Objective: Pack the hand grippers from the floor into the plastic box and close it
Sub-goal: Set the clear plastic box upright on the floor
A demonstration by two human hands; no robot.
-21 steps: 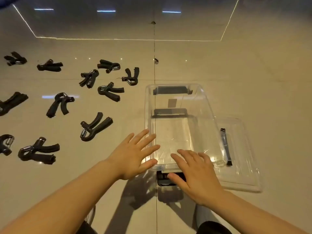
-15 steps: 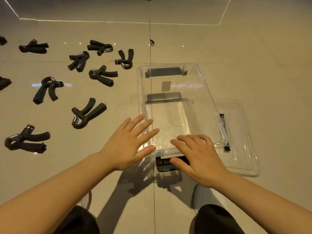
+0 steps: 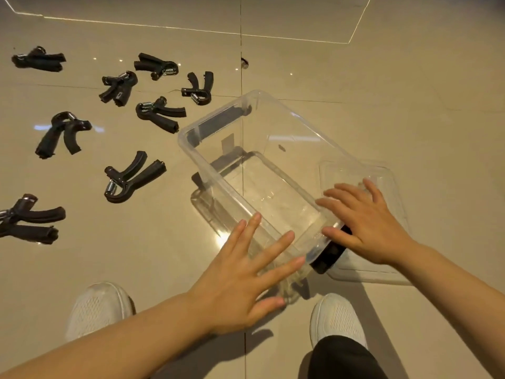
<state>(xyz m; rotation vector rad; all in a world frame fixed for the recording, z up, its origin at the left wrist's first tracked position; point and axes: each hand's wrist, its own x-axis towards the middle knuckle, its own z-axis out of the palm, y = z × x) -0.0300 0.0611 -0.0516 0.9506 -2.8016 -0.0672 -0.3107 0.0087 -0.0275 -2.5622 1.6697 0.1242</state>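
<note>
A clear plastic box (image 3: pixel 191 149) with black end latches stands open and empty on the tiled floor, turned at an angle. My left hand (image 3: pixel 240 280) lies flat with spread fingers against its near left corner. My right hand (image 3: pixel 360 222) rests with straight fingers on its near right rim, beside the black latch (image 3: pixel 328 254). The clear lid (image 3: pixel 388 269) lies on the floor under the box's right side. Several black hand grippers lie scattered on the floor to the left; the closest one (image 3: pixel 131 177) is just left of the box.
My two white shoes (image 3: pixel 98 310) (image 3: pixel 337 317) stand on the floor below the box. More hand grippers (image 3: pixel 161 114) (image 3: pixel 198 88) (image 3: pixel 27 220) lie to the left and behind. A small dark mark (image 3: pixel 244 62) sits on the tile seam beyond the box.
The box has rotated so that its far end now points up and left, and it sits further over the lid. Both hands stayed at its near end. The view tilted down, showing my shoes.
</note>
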